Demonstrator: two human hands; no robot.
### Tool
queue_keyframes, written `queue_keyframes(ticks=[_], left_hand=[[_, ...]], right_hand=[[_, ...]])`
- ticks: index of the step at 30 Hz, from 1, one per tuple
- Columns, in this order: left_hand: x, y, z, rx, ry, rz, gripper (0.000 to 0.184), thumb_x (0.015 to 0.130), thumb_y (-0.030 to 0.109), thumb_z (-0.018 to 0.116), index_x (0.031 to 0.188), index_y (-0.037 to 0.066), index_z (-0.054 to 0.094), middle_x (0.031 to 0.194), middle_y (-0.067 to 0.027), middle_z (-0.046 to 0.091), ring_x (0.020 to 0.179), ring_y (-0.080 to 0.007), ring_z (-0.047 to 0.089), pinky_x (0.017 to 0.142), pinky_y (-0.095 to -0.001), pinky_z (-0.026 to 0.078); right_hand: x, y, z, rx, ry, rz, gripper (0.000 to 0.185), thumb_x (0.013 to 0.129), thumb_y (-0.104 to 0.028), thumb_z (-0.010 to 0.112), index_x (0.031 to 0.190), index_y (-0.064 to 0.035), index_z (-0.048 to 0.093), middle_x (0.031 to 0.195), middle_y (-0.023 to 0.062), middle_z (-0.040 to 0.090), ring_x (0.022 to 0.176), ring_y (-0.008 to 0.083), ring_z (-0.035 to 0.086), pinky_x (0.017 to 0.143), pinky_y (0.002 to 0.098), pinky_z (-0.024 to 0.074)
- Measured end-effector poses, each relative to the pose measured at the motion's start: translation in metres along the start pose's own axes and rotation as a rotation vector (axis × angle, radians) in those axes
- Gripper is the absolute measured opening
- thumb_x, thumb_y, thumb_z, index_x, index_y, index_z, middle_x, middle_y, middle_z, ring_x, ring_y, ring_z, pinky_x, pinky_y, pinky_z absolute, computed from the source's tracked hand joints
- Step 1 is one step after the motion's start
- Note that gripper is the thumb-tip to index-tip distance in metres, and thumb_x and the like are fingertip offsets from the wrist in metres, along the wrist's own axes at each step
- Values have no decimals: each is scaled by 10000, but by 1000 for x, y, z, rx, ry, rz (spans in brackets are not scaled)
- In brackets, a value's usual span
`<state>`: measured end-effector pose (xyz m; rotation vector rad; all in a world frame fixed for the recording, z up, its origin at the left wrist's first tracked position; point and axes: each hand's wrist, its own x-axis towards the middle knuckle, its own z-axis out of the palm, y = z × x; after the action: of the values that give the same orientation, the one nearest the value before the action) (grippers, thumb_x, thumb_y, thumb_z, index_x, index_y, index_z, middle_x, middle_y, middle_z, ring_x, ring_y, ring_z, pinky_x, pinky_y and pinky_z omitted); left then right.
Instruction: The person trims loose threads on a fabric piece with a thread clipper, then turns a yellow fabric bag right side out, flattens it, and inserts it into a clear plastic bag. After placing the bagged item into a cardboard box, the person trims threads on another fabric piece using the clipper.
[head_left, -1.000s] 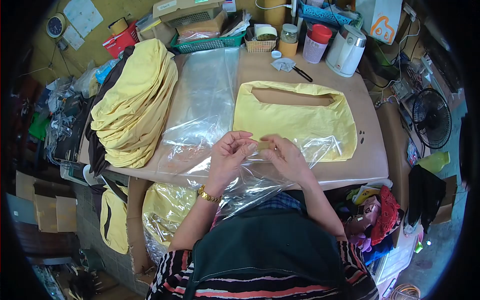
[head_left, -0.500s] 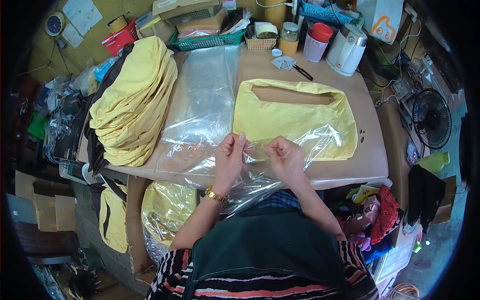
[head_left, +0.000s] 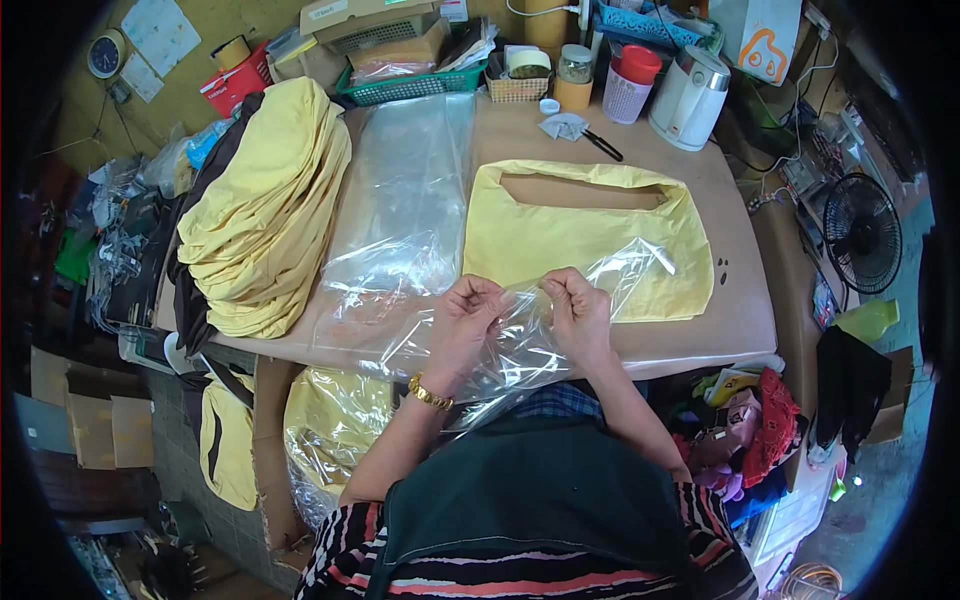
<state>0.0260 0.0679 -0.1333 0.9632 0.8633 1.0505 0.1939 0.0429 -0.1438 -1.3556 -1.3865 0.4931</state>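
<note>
My left hand [head_left: 468, 318] and my right hand [head_left: 580, 318] both pinch the edge of a clear plastic bag [head_left: 525, 340], their fingers closed on it. The film is stretched between them and hangs toward my lap, with a shiny part lying to the right over a yellow fabric bag [head_left: 585, 238]. That fabric bag lies flat on the table, its handle opening away from me. To the left of my hands lies a stack of clear plastic bags [head_left: 410, 190]. Further left is a heaped pile of yellow fabric bags [head_left: 262, 220].
Along the back edge stand a green basket [head_left: 415, 88], a glass jar [head_left: 575, 78], a lilac cup [head_left: 626, 98] and a white kettle [head_left: 690, 100]. A black-handled tool [head_left: 604, 146] lies before them. Below the table's front edge is a cardboard box [head_left: 275, 440]; a fan [head_left: 862, 228] stands right.
My hands have moved slightly apart, the right rising a little and turning. The film between them is spread wider, and its shiny part over the fabric bag has shifted.
</note>
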Motion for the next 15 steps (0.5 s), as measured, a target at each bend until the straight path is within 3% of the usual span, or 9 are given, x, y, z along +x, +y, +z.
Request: queue_keyframes(ticks=[3, 5, 7, 8, 9, 11, 12, 13, 15], left_hand=[[-3, 1, 3, -115, -105, 51, 164, 921, 197, 667, 892, 39, 636, 671, 70, 569, 600, 0, 474, 545, -168, 359], [-3, 2, -7, 291, -472, -217, 253, 950, 269, 625, 846, 39, 637, 660, 92, 536, 580, 2, 431, 526, -184, 340], [-5, 11, -12, 262, -556, -277, 312, 963, 306, 598, 802, 40, 627, 687, 81, 530, 609, -4, 423, 556, -193, 349], [-2, 10, -18, 325, -581, -182, 299, 958, 301, 605, 813, 40, 625, 716, 71, 540, 637, -9, 433, 581, -199, 360], [0, 10, -21, 388, -606, -85, 287, 954, 296, 611, 825, 40, 624, 745, 60, 550, 665, -14, 443, 607, -206, 371], [-2, 26, -18, 270, -431, -19, 277, 954, 315, 602, 825, 70, 605, 759, 35, 546, 695, -47, 484, 643, -237, 399], [4, 34, -24, -3, -454, 7, 269, 960, 328, 588, 842, 86, 589, 730, 35, 511, 665, -63, 477, 627, -252, 408], [9, 42, -30, -278, -473, 33, 260, 965, 341, 575, 859, 103, 572, 701, 35, 477, 636, -78, 470, 610, -267, 417], [7, 59, -29, -425, -462, -13, 256, 978, 340, 543, 879, 104, 556, 678, 43, 421, 591, -90, 408, 581, -262, 378]], right_hand=[[1, 2, -5, -131, 21, 3, 102, 922, -86, 598, 863, -4, 616, 625, 74, 621, 542, 132, 583, 500, 279, 449], [6, 5, -9, -141, 52, -9, 107, 930, -91, 591, 872, -2, 606, 643, 56, 631, 567, 103, 583, 507, 271, 448], [14, 4, -11, 301, 128, -22, 106, 934, -93, 585, 876, -5, 594, 703, 44, 647, 629, 71, 583, 521, 253, 439], [10, -3, -23, 656, -38, 220, 98, 911, -86, 624, 850, -10, 609, 743, 23, 642, 665, 51, 561, 552, 237, 435], [13, -9, -34, 656, -35, 217, 98, 911, -86, 624, 850, -10, 609, 743, 23, 642, 665, 51, 561, 552, 237, 435], [18, -16, -53, 474, -575, 123, 98, 851, -93, 705, 812, -29, 641, 710, 1, 615, 618, 39, 525, 544, 222, 418], [19, -22, -60, 473, -571, 120, 98, 851, -93, 705, 812, -29, 641, 710, 1, 615, 618, 39, 525, 544, 222, 418], [21, -27, -65, 350, -748, 48, 139, 814, -159, 742, 785, -54, 656, 732, -8, 617, 674, 61, 530, 633, 255, 397], [24, -37, -75, 87, -1091, -94, 229, 739, -292, 817, 732, -105, 685, 777, -26, 622, 788, 104, 542, 811, 320, 354]])
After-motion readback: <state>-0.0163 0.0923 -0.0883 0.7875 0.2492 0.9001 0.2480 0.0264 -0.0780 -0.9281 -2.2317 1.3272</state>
